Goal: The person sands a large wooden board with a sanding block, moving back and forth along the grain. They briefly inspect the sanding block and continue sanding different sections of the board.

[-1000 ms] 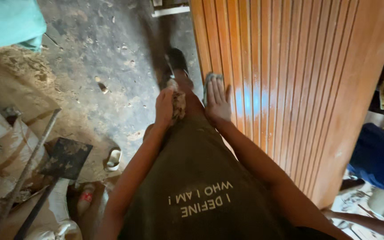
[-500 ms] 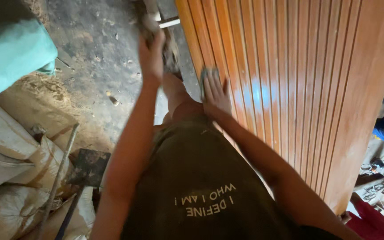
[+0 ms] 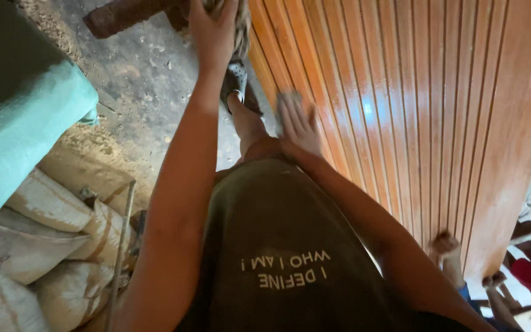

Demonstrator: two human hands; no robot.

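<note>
While you are looking down past your dark shirt (image 3: 290, 246), your left hand (image 3: 213, 31) is reaching to the upper middle of the frame and closing its fingers around a wad of pale cloth (image 3: 239, 24), which is sitting right at the top left edge of the ribbed wooden panel (image 3: 413, 123). Your right hand (image 3: 296, 126) is lying open and flat, fingers spread, against the glossy orange slats of that panel near the centre of the frame (it is blurred, so I cannot tell how firmly it is pressing). Just between the two hands, a foot in a grey perforated clog (image 3: 238, 80) is standing on the concrete floor (image 3: 142, 80). A dark wooden beam (image 3: 124, 15) is lying at the upper left. Pale sacks (image 3: 50, 246) are piling up at the lower left, with a teal cloth (image 3: 19, 129) above them and a thin metal rod (image 3: 121, 246) leaning across them.
</note>
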